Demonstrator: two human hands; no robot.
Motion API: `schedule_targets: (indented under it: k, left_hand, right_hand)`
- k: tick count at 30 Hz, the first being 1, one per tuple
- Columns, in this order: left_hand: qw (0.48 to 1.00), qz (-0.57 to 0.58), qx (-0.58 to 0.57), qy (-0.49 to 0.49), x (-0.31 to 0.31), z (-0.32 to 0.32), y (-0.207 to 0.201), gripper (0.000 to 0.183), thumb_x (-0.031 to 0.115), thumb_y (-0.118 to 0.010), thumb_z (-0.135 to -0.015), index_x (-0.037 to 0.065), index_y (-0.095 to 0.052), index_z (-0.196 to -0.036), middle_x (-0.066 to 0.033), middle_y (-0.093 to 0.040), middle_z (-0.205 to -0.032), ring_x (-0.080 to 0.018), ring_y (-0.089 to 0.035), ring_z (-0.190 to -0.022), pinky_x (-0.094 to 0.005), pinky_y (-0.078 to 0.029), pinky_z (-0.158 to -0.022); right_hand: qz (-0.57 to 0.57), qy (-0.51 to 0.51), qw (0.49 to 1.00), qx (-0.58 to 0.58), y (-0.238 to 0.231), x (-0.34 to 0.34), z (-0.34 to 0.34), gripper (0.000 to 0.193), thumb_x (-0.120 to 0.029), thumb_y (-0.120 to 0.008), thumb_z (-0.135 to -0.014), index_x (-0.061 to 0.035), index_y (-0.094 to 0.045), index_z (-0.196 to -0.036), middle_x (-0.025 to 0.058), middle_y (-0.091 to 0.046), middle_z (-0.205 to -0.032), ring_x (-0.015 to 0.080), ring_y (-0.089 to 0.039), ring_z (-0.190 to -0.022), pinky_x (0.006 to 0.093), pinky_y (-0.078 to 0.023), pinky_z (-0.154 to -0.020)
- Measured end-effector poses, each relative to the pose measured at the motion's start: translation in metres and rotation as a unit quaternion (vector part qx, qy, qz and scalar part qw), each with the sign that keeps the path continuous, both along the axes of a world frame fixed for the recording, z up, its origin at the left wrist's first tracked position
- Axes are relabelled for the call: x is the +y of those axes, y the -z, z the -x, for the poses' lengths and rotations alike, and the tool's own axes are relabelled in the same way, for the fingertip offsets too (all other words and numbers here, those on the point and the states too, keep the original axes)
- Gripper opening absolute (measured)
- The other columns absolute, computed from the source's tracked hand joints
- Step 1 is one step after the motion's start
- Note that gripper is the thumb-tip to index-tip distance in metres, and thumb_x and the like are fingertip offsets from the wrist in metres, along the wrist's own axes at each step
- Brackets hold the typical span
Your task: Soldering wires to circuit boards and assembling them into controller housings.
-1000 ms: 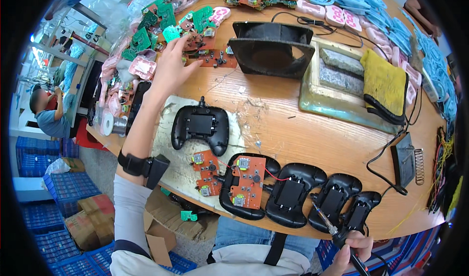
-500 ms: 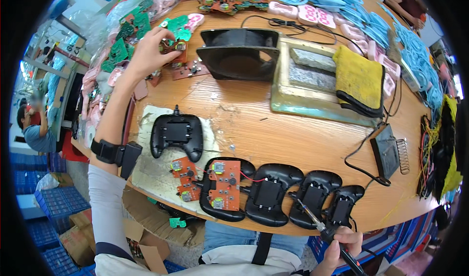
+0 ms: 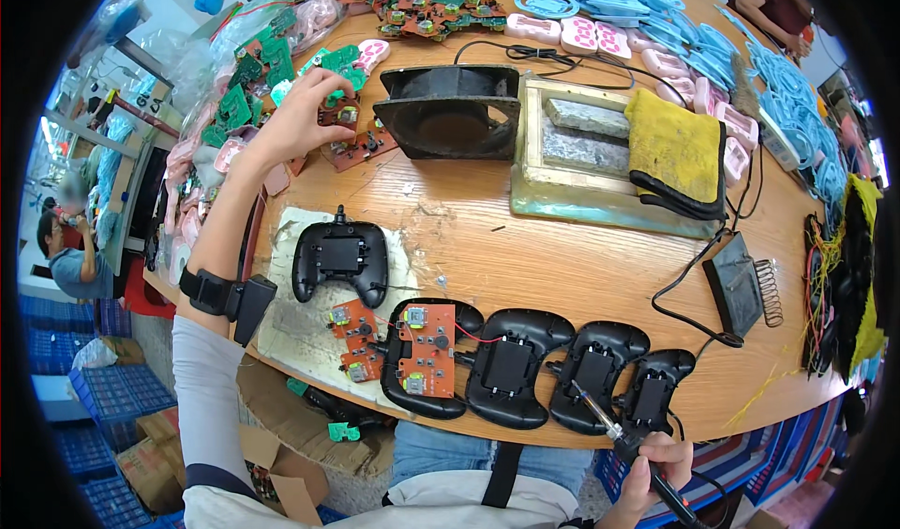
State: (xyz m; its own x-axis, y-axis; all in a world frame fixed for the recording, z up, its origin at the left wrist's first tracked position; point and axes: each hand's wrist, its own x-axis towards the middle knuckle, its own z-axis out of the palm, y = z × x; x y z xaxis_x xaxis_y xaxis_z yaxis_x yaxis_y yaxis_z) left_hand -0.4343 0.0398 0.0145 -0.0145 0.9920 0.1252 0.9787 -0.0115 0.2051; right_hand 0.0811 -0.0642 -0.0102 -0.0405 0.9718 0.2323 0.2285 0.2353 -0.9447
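Note:
My left hand (image 3: 305, 121) reaches to the far left of the table. Its thumb and fingers curl round a small orange-brown circuit board (image 3: 344, 115), beside another board (image 3: 367, 149) lying flat. At the lower right my right hand (image 3: 656, 468) grips a soldering iron (image 3: 614, 430), its tip over a black gamepad shell (image 3: 600, 370). More shells lie in a row at the near edge: a middle one (image 3: 516, 370), a small one (image 3: 649, 393), and one under a wired orange board (image 3: 427, 351). A separate shell (image 3: 340, 257) and narrow orange boards (image 3: 354, 337) rest on the pale mat (image 3: 281, 327).
A black fan (image 3: 448, 121) stands mid-table beside a tray (image 3: 609, 215) with grey metal bars and a yellow cloth (image 3: 675, 154). An iron stand (image 3: 734, 285) with a spring sits right. Green boards (image 3: 277, 56), pink parts (image 3: 595, 37) and blue rings (image 3: 656, 9) crowd the far edge.
My left hand has shifted slightly nearer with the circuit board between its fingers. The view has turned slightly. My right hand keeps the soldering iron over the same shell.

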Motion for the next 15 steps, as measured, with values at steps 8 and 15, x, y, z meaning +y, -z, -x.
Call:
schedule_targets:
  k: [8, 15]
  left_hand:
    - [0.986, -0.081, -0.097, -0.109, -0.035, -0.011, -0.023, 0.04, 0.01, -0.072, -0.07, 0.005, -0.051, -0.103, -0.0054, -0.058, -0.09, -0.0183, -0.057, -0.087, -0.0305, -0.042, -0.078]
    - [0.881, -0.264, -0.298, -0.256, -0.091, -0.055, -0.064, 0.026, 0.012, -0.055, -0.088, -0.003, -0.055, -0.11, -0.0057, -0.061, -0.099, -0.0085, -0.056, -0.086, -0.0214, -0.042, -0.078]
  right_hand:
    - [-0.012, -0.009, 1.0, 0.004, -0.006, 0.003, -0.001, 0.031, -0.025, -0.061, -0.074, -0.0023, -0.039, -0.073, 0.0024, -0.037, -0.054, 0.0097, -0.033, -0.05, 0.0241, -0.026, -0.051]
    - [-0.038, 0.03, 0.999, 0.024, -0.005, 0.016, -0.01, 0.032, -0.024, -0.066, -0.075, -0.0005, -0.044, -0.073, 0.005, -0.045, -0.056, 0.0127, -0.043, -0.047, 0.0239, -0.033, -0.048]
